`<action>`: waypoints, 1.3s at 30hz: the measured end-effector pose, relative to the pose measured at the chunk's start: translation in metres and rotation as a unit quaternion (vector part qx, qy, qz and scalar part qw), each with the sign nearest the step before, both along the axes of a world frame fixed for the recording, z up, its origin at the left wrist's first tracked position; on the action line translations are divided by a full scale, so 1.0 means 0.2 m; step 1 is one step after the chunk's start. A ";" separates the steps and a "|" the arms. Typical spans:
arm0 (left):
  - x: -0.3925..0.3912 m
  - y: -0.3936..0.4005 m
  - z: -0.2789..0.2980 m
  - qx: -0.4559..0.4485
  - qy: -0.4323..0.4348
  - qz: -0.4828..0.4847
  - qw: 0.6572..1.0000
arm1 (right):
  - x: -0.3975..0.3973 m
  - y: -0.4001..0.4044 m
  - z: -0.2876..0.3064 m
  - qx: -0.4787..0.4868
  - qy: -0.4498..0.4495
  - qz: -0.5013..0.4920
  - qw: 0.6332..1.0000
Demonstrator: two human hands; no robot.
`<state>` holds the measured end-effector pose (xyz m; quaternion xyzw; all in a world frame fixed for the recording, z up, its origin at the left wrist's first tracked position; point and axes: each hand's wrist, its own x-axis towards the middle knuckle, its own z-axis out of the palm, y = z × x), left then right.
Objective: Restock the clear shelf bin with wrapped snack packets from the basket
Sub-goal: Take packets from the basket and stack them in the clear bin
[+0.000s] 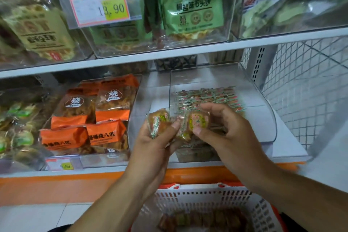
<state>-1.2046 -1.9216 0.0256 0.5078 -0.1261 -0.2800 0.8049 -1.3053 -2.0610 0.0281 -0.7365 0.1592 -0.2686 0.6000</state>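
A: Head cam — what have you got in hand?

B: Your left hand [158,143] has its grip clamped on a wrapped snack packet [157,121], thumb on top, fingers curled under. Your right hand [224,133] pinches a second packet [197,121], thumb vs. fingers. The two packets sit just beside each other, held up at the front of the clear shelf bin [263,107].

A: And the bin?

B: It's on the lower shelf, right side. There's a layer of small wrapped packets [209,96] on its floor toward the back, beyond your fingers.

A: Basket?

B: The white basket [207,199] is under your forearms at the bottom edge of frame, w/ more brown packets [203,220] inside; blurry, can't count them.

A: Neighbours?

B: Orange snack bags [90,117] in the bin to the left. Above, a price tag [99,5] reading 13.90 and a green pack [192,9].
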 end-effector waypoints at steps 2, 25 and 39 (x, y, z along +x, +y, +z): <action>0.00 0.01 0.00 -0.009 0.001 0.015 1.000 | -0.01 -0.01 0.00 0.023 0.023 0.020 0.999; -0.04 -0.04 0.05 -0.012 0.023 0.042 0.999 | -0.01 -0.05 0.02 0.225 0.056 0.137 0.963; -0.01 -0.03 0.03 -0.035 0.081 -0.013 0.996 | 0.00 -0.07 0.02 0.290 0.061 0.111 0.949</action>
